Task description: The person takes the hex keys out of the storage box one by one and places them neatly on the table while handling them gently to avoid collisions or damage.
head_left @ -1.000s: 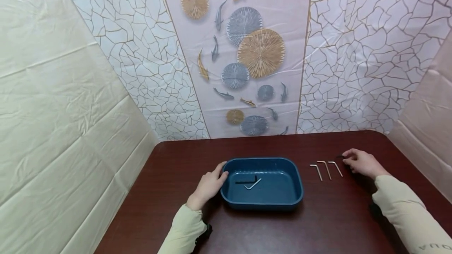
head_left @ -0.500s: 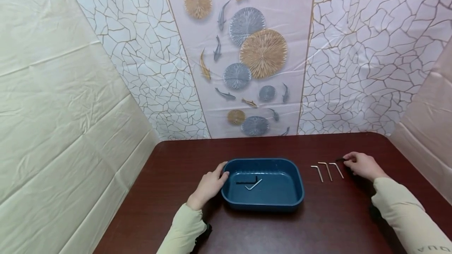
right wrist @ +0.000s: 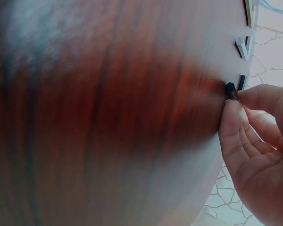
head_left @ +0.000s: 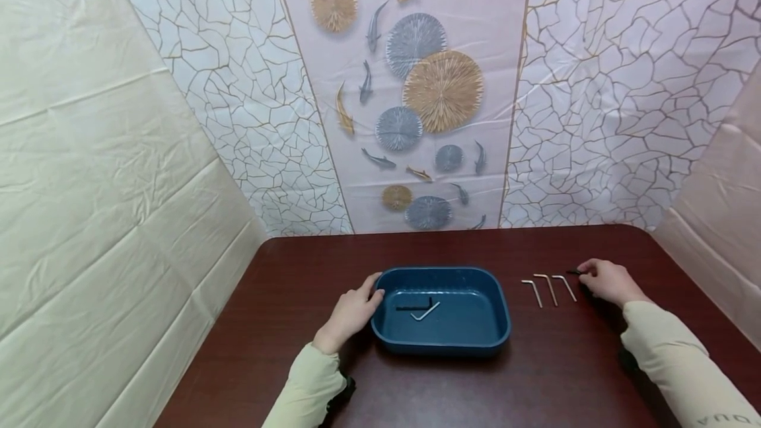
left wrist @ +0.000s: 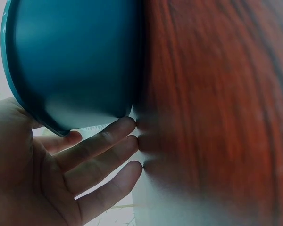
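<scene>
My right hand point(head_left: 610, 280) pinches a black hex key point(right wrist: 231, 91) between thumb and fingertips, low over the table at the right. Its short end pokes out to the left of the fingers in the head view. My left hand point(head_left: 351, 314) rests against the left end of a dark blue tray point(head_left: 441, 349), with thumb and index finger at the rim. Its other fingers point(left wrist: 104, 165) stretch down beside the tray wall to the table. Inside the tray lie another black hex key point(head_left: 413, 308) and a silver one point(head_left: 425, 312).
Three metal hex keys lie in a row between tray and right hand: a left one point(head_left: 533, 292), a brownish middle one point(head_left: 547, 289) and a right one point(head_left: 565, 286). The dark red table point(head_left: 321, 256) ends at a patterned cloth wall point(head_left: 285, 210) behind.
The right hand has come slightly down and toward the person, still pinching the black hex key. The left hand and tray have stayed in place; the view shifted a little.
</scene>
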Demonstrator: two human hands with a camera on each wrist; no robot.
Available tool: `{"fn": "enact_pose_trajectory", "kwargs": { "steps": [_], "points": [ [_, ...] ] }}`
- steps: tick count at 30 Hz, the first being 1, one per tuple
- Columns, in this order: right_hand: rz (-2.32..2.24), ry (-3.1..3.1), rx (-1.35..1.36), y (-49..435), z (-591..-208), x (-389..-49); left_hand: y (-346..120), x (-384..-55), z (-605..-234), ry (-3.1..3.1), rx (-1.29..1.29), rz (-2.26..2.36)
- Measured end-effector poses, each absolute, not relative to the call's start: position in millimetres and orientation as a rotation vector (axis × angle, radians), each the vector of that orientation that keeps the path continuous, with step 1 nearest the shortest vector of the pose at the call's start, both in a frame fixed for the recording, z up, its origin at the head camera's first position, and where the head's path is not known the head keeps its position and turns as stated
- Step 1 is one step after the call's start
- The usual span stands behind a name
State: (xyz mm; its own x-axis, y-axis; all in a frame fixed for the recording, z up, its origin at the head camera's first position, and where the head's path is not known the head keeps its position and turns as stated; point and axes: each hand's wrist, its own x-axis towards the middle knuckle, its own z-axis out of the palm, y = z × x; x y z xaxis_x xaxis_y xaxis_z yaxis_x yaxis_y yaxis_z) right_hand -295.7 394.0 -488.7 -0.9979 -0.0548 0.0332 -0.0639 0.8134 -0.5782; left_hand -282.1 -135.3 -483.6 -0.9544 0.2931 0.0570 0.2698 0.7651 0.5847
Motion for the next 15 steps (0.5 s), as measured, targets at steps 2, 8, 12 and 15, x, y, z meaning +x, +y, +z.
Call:
{"fn": "enact_pose_trajectory", "kwargs": {
  "steps": [2,8,12,15],
  "points": [
    [0.955,-2.977,0.106,394.0,-489.5,-296.1,-135.5,-281.9,-484.0,2.917,0.464,0.956],
    [0.958,-2.951,0.111,393.1,-491.8,-295.5,-135.8,-280.8,-483.6,2.915,0.473,0.964],
    [0.951,-2.939,0.093,393.7,-493.7,-295.4,-135.9,-281.2,-483.4,2.910,0.472,0.973],
    [0.917,-2.943,0.086,394.7,-495.4,-296.1,-135.8,-281.4,-483.5,2.908,0.464,0.969]
  ]
}}
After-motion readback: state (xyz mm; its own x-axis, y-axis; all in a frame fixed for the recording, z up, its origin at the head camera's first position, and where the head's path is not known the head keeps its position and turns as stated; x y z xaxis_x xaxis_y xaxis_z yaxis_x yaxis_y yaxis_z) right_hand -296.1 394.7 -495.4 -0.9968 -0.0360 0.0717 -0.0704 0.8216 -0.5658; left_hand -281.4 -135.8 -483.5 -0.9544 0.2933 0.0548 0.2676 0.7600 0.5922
